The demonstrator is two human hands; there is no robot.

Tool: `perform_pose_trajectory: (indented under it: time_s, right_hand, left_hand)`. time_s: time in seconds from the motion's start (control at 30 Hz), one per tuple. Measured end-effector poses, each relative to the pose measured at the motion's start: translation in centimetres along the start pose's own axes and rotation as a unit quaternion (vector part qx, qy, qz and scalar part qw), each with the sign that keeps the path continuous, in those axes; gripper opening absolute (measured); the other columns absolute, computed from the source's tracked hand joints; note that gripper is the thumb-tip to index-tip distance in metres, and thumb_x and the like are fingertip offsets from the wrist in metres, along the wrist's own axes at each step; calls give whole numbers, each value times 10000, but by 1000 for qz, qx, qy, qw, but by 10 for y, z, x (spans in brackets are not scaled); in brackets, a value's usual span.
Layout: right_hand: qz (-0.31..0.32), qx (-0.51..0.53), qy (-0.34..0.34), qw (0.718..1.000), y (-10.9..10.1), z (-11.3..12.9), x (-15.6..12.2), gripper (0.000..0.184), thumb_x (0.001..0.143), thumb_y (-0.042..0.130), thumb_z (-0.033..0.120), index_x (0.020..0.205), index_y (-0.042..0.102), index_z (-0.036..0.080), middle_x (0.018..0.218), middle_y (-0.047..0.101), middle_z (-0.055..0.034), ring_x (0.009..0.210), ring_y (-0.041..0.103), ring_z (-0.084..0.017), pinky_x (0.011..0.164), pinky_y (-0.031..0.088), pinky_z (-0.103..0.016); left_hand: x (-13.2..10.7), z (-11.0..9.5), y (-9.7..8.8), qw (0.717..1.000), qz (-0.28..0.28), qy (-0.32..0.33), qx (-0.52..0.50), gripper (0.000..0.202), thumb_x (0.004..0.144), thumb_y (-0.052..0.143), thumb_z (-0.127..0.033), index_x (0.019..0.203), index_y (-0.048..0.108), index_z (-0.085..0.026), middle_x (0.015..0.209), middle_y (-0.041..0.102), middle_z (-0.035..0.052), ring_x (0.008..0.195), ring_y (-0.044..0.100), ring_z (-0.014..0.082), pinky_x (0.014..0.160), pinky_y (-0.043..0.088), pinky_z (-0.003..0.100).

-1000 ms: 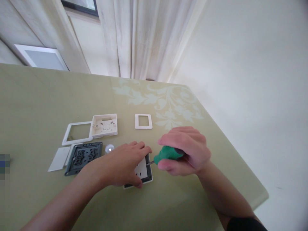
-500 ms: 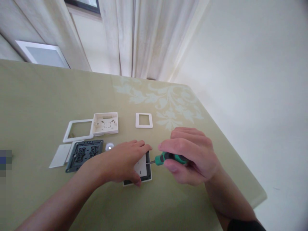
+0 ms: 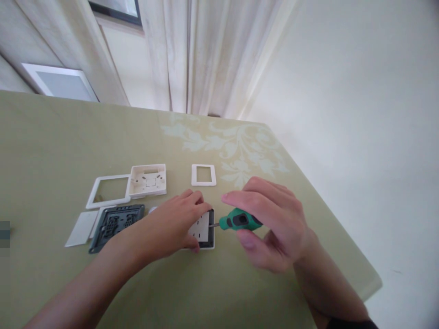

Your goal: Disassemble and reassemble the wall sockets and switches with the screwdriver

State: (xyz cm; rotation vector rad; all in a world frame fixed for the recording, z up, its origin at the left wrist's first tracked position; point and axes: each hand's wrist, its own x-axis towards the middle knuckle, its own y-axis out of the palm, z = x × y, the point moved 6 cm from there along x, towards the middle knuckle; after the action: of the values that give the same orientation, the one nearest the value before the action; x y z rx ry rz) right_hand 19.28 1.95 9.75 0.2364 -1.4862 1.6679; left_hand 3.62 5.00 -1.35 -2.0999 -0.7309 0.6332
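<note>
My left hand (image 3: 180, 219) lies over a wall socket (image 3: 203, 230), its thumb and fingers gripping the edges and holding it on the table. The socket has a white slotted face in a dark grey frame with a white base; its left part is hidden under the hand. In my right hand (image 3: 274, 224) is a green and black screwdriver (image 3: 240, 220), held level by its handle. The screwdriver's thin shaft points left, and its tip meets the right side of the socket, between the white face and the grey frame.
Left of my hands lie a dark grey socket frame (image 3: 118, 224), white flat panels (image 3: 80, 228), a larger white frame (image 3: 92, 194) and an open white back box (image 3: 148, 180). Beyond the socket is a small white frame (image 3: 203, 175). The green tablecloth (image 3: 240, 292) ends near a white wall.
The screwdriver handle has turned within my right hand, and my thumb and fingers have spread a little. My left hand keeps its hold on the socket. The view has shifted slightly.
</note>
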Motion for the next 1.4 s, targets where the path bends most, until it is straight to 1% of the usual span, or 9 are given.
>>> perform_pose_trajectory:
  time_s: [0.1, 0.27, 0.43, 0.6, 0.77, 0.93, 1.07, 1.23, 1.4]
  right_hand:
    - [-17, -39, 8, 999, -1, -3, 1, 105, 933, 707, 197, 1035, 695, 177, 730, 629, 34, 592, 531, -116, 560, 440, -282]
    - [-16, 20, 9, 1000, 1, -3, 1, 392, 890, 590, 233, 1254, 689, 124, 914, 715, -62, 739, 624, -183, 615, 498, -325]
    - [-18, -59, 13, 998, 0, -4, 0, 202, 903, 716, 196, 1103, 707, 173, 760, 674, 10, 611, 546, -139, 568, 451, -303]
    - [-20, -4, -2, 1000, 1, -2, 0, 387, 910, 621, 268, 1275, 686, 157, 824, 705, -31, 665, 582, -181, 575, 462, -332]
    - [-28, -54, 11, 998, -1, -3, 1, 232, 928, 694, 202, 1160, 691, 201, 752, 682, 20, 586, 554, -139, 562, 465, -301]
    - [-20, -9, 10, 1000, 1, -3, 1, 395, 913, 616, 254, 1292, 686, 168, 902, 740, -59, 722, 641, -203, 614, 518, -353]
    - [-24, -46, 19, 999, 0, -4, 1, 302, 901, 710, 175, 1202, 696, 182, 812, 722, -9, 634, 602, -157, 598, 497, -316]
    - [-7, 21, 17, 1000, 2, -3, 2, 443, 893, 606, 250, 1327, 675, 190, 870, 722, -41, 703, 623, -204, 604, 506, -347]
    - [-8, -26, 33, 999, -1, -5, 2, 209, 952, 674, 199, 1159, 698, 206, 763, 678, 6, 623, 564, -158, 592, 479, -311]
  left_hand:
    - [0, 2, 2, 999, 12, -26, 33, 617, 775, 951, -256, 1330, 682, -292, 1404, 670, 90, 1368, 598, 367, 1145, 507, 519]
    - [-6, -5, 5, 999, 2, -14, 42, 552, 814, 879, -277, 1314, 644, -277, 1444, 647, 111, 1380, 586, 384, 1192, 468, 555]
    - [-4, -9, 9, 998, 17, -22, 53, 588, 749, 836, -230, 1295, 618, -260, 1424, 630, 123, 1345, 575, 395, 1166, 477, 568]
    - [-1, -6, 5, 998, 14, -17, 54, 612, 733, 831, -253, 1300, 602, -238, 1453, 603, 138, 1379, 534, 409, 1167, 462, 564]
    - [-3, -2, 6, 996, 40, -37, 73, 685, 714, 876, -253, 1333, 580, -254, 1474, 590, 130, 1358, 548, 401, 1151, 470, 566]
    - [-3, -2, 8, 996, 42, -35, 66, 685, 722, 850, -244, 1345, 565, -239, 1523, 563, 148, 1405, 520, 414, 1186, 435, 576]
    - [-3, 1, 9, 998, 31, -24, 44, 702, 730, 847, -277, 1371, 561, -274, 1505, 574, 125, 1398, 529, 409, 1182, 437, 570]
    - [-3, 6, 8, 1000, 6, -5, 24, 675, 764, 838, -348, 1377, 563, -287, 1497, 577, 113, 1378, 538, 398, 1180, 439, 556]
    - [-2, 4, 7, 1000, 14, -6, 15, 654, 732, 853, -306, 1331, 590, -280, 1440, 598, 103, 1344, 545, 394, 1157, 453, 544]
